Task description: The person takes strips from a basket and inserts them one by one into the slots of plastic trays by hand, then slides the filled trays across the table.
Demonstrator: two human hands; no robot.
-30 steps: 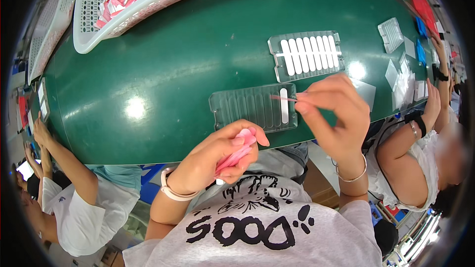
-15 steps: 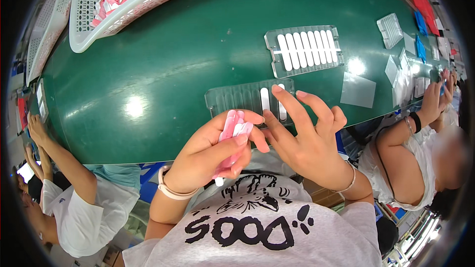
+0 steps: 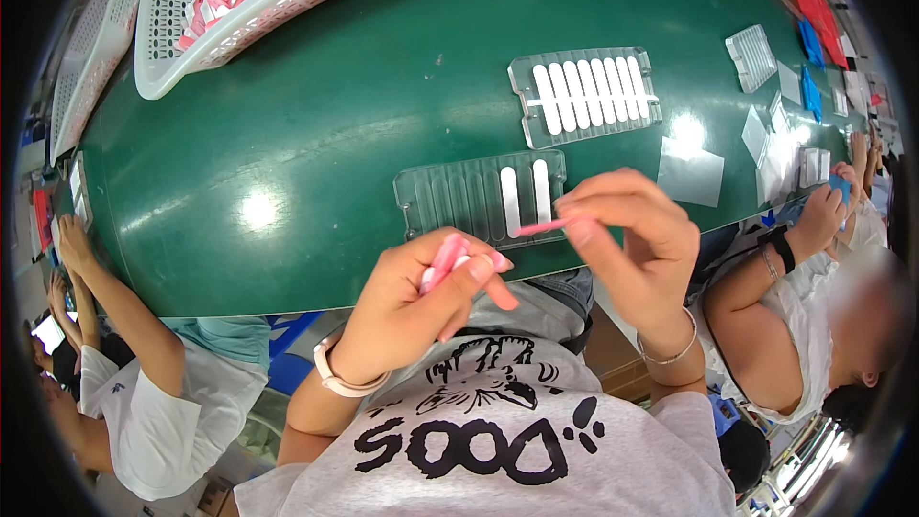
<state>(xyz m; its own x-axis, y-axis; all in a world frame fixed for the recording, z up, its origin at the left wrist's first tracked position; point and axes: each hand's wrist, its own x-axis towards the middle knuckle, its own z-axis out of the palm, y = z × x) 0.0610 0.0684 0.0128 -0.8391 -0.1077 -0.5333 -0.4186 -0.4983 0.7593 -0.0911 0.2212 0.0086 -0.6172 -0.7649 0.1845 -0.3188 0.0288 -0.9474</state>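
Note:
My left hand (image 3: 407,306) is closed around a small bundle of pink and white round-ended strips (image 3: 444,260), in front of the near tray. Between thumb and fingertips, my right hand (image 3: 637,244) pinches one thin pink strip (image 3: 542,227), seen edge-on, over the near tray's front right corner. This clear grooved tray (image 3: 445,193) holds two white strips (image 3: 511,193) in its right-hand grooves; the left grooves show bare. Farther back, a second clear tray (image 3: 522,77) has several white strips (image 3: 595,93) lying side by side, with a narrow white band across them.
A white perforated basket (image 3: 158,72) heaped with pink and white strips stands at the far left of the green table (image 3: 316,144). Clear film sheets (image 3: 691,172) and another tray (image 3: 751,57) lie to the right. People sit close on both sides, their hands on the table.
My right hand has drawn back right from the near tray and now pinches a pink strip. My left hand keeps its bundle, slightly lower.

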